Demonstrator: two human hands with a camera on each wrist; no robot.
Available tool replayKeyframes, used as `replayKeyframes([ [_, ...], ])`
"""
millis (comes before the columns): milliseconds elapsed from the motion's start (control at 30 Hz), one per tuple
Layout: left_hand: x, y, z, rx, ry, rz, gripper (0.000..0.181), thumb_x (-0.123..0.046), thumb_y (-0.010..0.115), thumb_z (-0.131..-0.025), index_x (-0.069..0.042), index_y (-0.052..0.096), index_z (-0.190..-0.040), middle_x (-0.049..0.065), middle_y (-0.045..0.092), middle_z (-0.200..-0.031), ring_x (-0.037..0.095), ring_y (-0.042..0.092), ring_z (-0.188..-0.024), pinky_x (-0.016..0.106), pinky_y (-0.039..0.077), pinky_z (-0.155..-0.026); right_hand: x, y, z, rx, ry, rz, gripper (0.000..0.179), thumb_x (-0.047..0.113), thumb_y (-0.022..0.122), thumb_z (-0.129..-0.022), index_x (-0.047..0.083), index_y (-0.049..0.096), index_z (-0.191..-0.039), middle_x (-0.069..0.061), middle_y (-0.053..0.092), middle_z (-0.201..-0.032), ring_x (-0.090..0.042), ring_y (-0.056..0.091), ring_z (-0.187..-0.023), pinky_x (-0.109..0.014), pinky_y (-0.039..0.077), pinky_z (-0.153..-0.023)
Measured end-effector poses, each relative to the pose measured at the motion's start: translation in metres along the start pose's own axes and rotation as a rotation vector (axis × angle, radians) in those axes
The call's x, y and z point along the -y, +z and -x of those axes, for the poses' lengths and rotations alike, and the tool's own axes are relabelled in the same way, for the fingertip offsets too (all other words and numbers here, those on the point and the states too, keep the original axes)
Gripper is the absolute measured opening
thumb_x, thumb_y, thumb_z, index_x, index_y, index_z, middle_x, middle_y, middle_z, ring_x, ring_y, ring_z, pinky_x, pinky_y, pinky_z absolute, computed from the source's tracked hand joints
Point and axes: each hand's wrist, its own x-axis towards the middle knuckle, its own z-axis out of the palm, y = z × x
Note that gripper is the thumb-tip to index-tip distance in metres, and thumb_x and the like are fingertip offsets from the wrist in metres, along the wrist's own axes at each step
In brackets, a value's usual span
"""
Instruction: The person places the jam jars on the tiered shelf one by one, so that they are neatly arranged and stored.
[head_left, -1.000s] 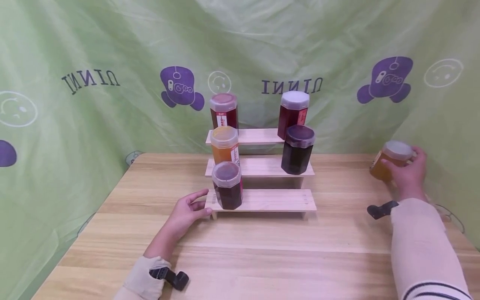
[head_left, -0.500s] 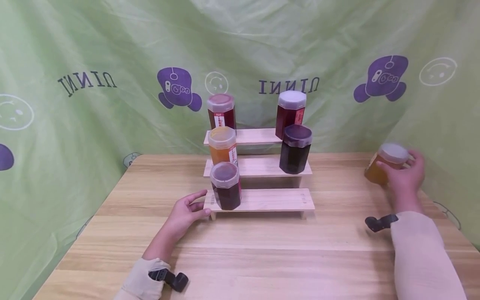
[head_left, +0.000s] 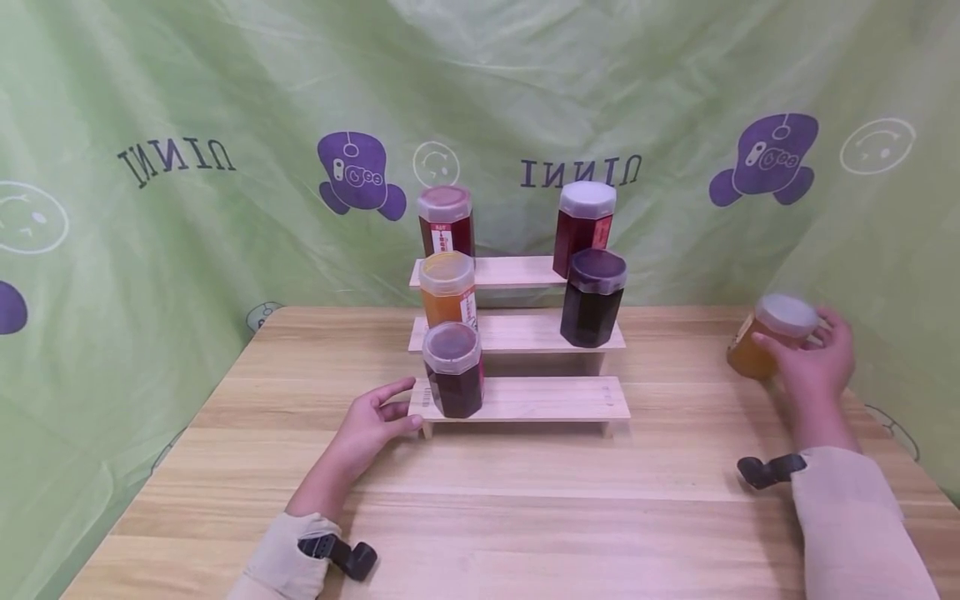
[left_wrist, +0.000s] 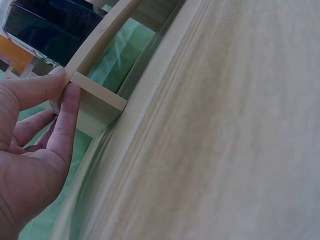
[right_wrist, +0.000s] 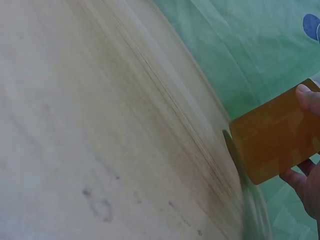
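My right hand grips an amber jar with a whitish lid at the table's far right. The jar tilts; in the right wrist view its base is close to the wooden surface, and I cannot tell whether they touch. My left hand holds the left end of the lowest step of a three-tier wooden stand, thumb and fingers at its corner in the left wrist view. On that step stands a dark jar. The middle step bears an orange jar and a near-black jar.
Two dark red jars, the left one with a pinkish lid and the right one with a white lid, stand on the top step. The wooden table reaches back to a green patterned curtain, which also hangs at both sides.
My right hand and the amber jar have shifted slightly left and nearer to me. The left hand keeps its place on the stand, and the other jars have not moved.
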Motion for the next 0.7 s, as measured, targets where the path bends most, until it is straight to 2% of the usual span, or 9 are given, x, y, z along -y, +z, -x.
replayKeyframes([
  [133,0.000,0.000,-0.001,-0.001,-0.001,-0.002,0.068,-0.001,0.076,-0.082,0.000,0.045,-0.143,0.026,0.063,-0.121,0.026,0.064,-0.108,0.028,0.054,-0.084,0.000,-0.002,0.005,0.000,0.010,-0.002,0.104,0.026,0.091,-0.066,0.036,0.029,-0.150,0.002,0.029,-0.156,-0.012,0.036,-0.133,-0.033,0.030,-0.113],
  [300,0.001,0.000,-0.001,-0.004,0.003,-0.001,0.068,-0.001,0.076,-0.083,0.001,0.045,-0.143,0.025,0.064,-0.118,0.024,0.065,-0.106,0.027,0.054,-0.083,-0.001,-0.003,0.012,0.014,-0.006,0.054,0.101,0.025,0.090,-0.069,0.035,0.031,-0.150,0.002,0.033,-0.153,-0.008,0.041,-0.124,-0.034,0.031,-0.112],
  [700,0.001,0.000,-0.001,-0.011,-0.004,-0.006,0.068,-0.001,0.076,-0.082,0.000,0.045,-0.143,0.024,0.065,-0.117,0.023,0.065,-0.105,0.027,0.054,-0.082,-0.001,-0.003,0.026,0.061,-0.081,0.162,0.095,0.027,0.085,-0.076,0.033,0.028,-0.152,-0.004,0.032,-0.156,-0.017,0.040,-0.129,-0.035,0.032,-0.111],
])
